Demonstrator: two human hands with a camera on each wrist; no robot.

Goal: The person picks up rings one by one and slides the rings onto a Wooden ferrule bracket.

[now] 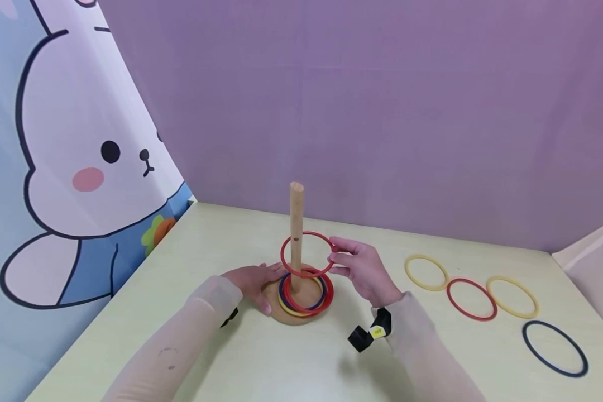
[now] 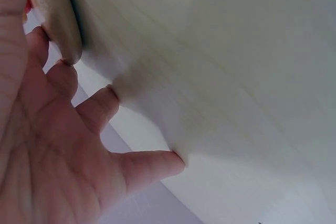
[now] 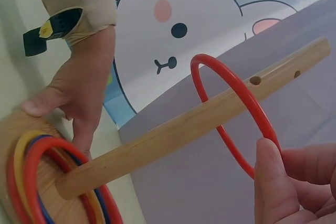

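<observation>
My right hand (image 1: 364, 268) pinches a red ring (image 3: 234, 77) between thumb and fingers. That ring encircles the upright wooden post (image 3: 173, 129) partway up, above the stacked rings. At the post's foot, red, yellow and blue rings (image 1: 329, 293) lie around it on the round wooden base (image 1: 287, 318). My left hand (image 1: 251, 283) rests against the left edge of the base, its thumb near the front and its fingers toward the back. In the left wrist view, the left hand's fingers (image 2: 149, 169) are spread, with some tips at the tabletop and others by the base.
To the right on the pale table (image 1: 231, 363) lie two yellow rings (image 1: 407, 271) (image 1: 535, 304), a red ring (image 1: 449, 298) and a dark blue ring (image 1: 558, 368). A purple cloth (image 1: 357, 111) hangs behind, and a rabbit-print cloth (image 1: 55, 139) stands at the left.
</observation>
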